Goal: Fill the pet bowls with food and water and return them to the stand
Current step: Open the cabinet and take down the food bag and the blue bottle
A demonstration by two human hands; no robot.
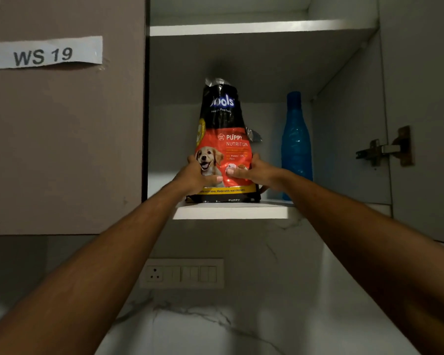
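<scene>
Open grey wall cupboard [349, 119]: my left hand [194, 174] and right hand [258, 170] clamp the black-and-red puppy-food bag [222, 124] at the shelf's front edge, blue plastic bottle [296, 139] just beside it.

One head-worn view, tilted upward from below the open wall cabinet, looking along both outstretched forearms. The left hand [193, 175] and right hand [254, 171] sit mid-frame at arm's reach; the shelf edge [231, 212] lies just under the fingers, the switch panel [182, 273] lower and nearer.
</scene>
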